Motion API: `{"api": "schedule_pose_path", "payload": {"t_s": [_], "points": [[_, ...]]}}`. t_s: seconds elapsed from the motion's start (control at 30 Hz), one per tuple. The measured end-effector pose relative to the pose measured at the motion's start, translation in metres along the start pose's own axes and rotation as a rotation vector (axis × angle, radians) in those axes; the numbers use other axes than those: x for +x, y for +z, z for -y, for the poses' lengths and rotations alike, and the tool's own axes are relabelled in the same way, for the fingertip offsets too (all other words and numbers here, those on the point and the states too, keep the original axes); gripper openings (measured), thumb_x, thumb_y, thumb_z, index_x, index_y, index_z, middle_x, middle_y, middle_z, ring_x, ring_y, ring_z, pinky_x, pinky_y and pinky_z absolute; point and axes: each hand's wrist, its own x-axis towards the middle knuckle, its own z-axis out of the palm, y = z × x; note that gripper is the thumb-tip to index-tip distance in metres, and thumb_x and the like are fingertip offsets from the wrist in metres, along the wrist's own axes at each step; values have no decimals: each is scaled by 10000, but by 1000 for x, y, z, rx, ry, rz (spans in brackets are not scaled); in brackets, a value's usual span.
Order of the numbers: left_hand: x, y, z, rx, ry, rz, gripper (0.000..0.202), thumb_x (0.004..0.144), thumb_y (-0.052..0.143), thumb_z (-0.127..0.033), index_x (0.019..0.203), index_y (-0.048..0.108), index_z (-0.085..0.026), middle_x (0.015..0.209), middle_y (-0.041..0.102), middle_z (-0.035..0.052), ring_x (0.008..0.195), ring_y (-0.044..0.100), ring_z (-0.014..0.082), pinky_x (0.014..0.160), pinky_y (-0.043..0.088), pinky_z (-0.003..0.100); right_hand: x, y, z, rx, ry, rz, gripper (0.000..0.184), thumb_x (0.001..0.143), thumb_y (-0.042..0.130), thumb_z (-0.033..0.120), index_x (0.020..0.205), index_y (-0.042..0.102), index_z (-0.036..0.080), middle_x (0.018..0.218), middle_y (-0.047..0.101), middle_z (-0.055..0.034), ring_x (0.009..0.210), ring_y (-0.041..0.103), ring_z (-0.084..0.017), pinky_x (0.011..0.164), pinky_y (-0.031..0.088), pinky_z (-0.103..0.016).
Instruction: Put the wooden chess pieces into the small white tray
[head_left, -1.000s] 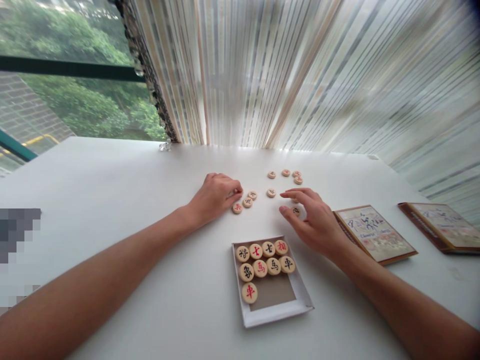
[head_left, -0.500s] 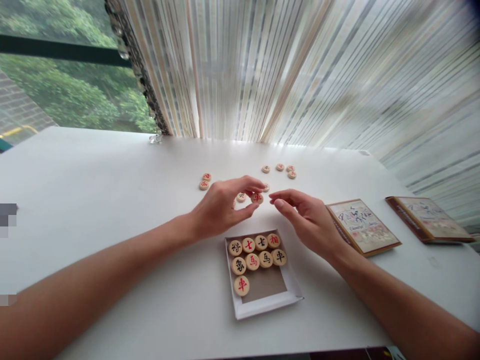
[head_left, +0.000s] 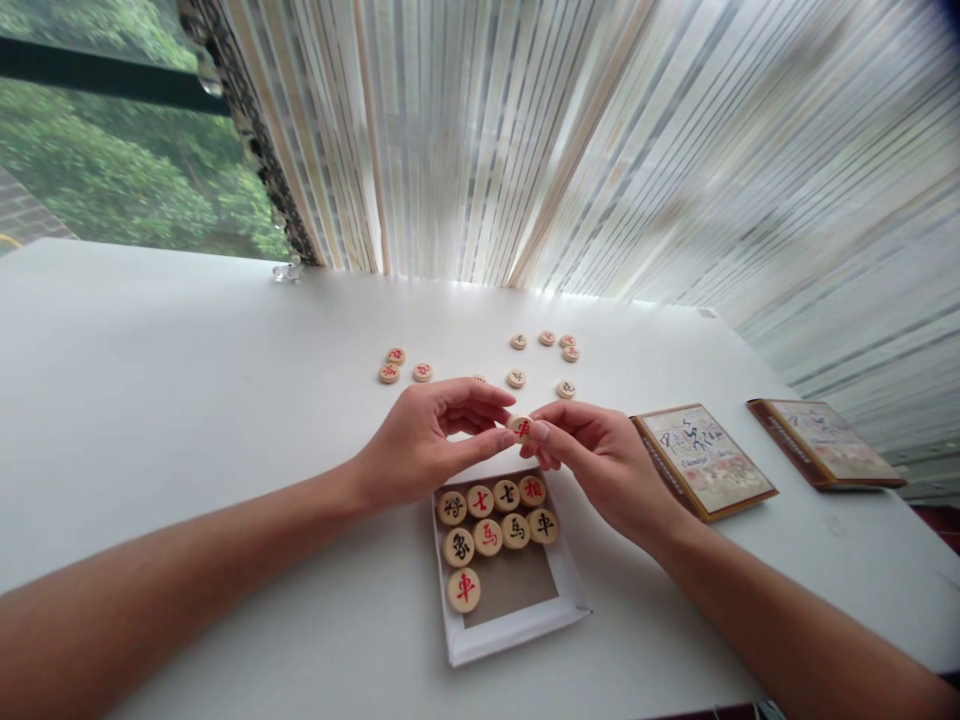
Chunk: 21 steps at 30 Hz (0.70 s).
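My left hand [head_left: 429, 445] and my right hand [head_left: 592, 460] meet above the far end of a shallow white box [head_left: 514, 625]. Between their fingertips is one round wooden chess piece [head_left: 519, 428] with a red character; both hands pinch it. The box holds several wooden chess pieces [head_left: 487, 515] with red or black characters, lying in rows at its far end, and one red-marked piece [head_left: 463, 589] alone nearer me. More loose pieces lie on the white table [head_left: 187, 400] beyond my hands.
Three loose pieces [head_left: 401, 367] lie to the far left and several more [head_left: 546, 350] at the far middle. Two flat printed box parts [head_left: 703, 460] [head_left: 825, 443] lie to the right. A striped curtain [head_left: 600, 150] hangs behind the table, with a window at left.
My left hand lifted a red-marked piece off the table and drew it back toward the box. My right hand closed in and now pinches the same piece. The view shifted right.
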Motion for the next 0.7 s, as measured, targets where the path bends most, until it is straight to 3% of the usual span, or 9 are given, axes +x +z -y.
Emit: {"api": "schedule_pose_path", "payload": {"t_s": [0.1, 0.2, 0.43, 0.57, 0.7], "points": [[0, 0, -4, -85, -102, 37, 236, 886, 858, -266, 1057, 819, -107, 933, 838, 93, 811, 789, 150, 762, 663, 216, -2, 1, 1, -20, -32, 1, 216, 931, 826, 406, 872, 811, 198, 754, 777, -26, 644, 652, -101, 591, 525, -198], [1, 0, -8, -113, -116, 65, 172, 886, 859, -235, 1024, 854, -132, 880, 838, 68, 738, 758, 116, 707, 645, 176, -4, 2, 1, -60, -66, -4, 176, 908, 854, 370, 902, 807, 200, 789, 790, -27, 675, 682, -110, 600, 545, -199], [-2, -1, -4, -187, -110, 35, 162, 858, 859, -124, 1016, 869, -161, 897, 855, 50, 817, 801, 127, 797, 660, 172, -5, 4, 0, -80, -101, -8, 119, 935, 824, 309, 946, 791, 194, 786, 783, -20, 656, 696, -111, 592, 579, -202], [-3, -1, -1, -214, -123, 45, 181, 863, 866, -141, 1040, 865, -174, 994, 864, 60, 937, 823, 161, 880, 670, 203, -6, 4, 1, -75, -102, -11, 136, 903, 858, 305, 950, 792, 196, 772, 779, -15, 654, 702, -118, 597, 585, -212], [-4, 0, -2, -199, -120, 37, 151, 862, 876, -176, 1013, 865, -171, 975, 865, 64, 934, 829, 184, 865, 685, 232, -6, 5, 2, -48, -70, -12, 185, 851, 911, 309, 950, 798, 202, 796, 790, -25, 668, 711, -140, 596, 588, -234]]}}
